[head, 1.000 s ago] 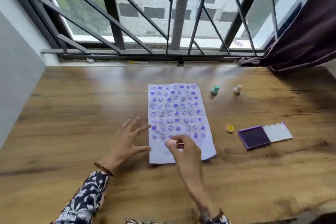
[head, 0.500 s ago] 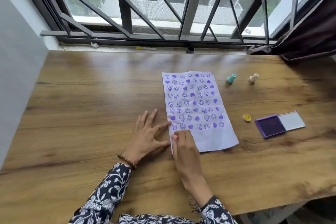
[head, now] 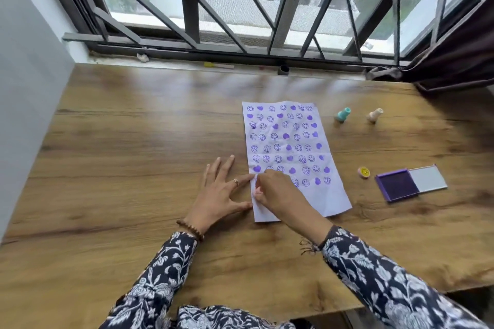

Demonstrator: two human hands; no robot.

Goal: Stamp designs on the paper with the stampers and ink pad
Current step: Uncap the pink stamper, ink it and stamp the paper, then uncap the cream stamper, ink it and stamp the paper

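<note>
We note the paper [head: 290, 152] lying on the wooden table [head: 133, 141], long axis running near to far, its far part filled with purple smileys and hearts. The right hand [head: 278, 192] sits over the near-left corner, fingers bunched around something pink that we take for a stamper [head: 258, 191], though it is mostly hidden. The left hand [head: 217, 192] lies flat and spread just left of the sheet, fingertips at its left edge, holding nothing. Unstamped room remains only along the near strip, rightward of the right hand, so we judge the next prints go there. The ink pad [head: 397, 186] lies open well to the right, past the yellow stamper [head: 363, 172]; the right hand is nearer it. Teal stamper [head: 343, 115] and beige stamper [head: 374, 115] stand far right, apart.
</note>
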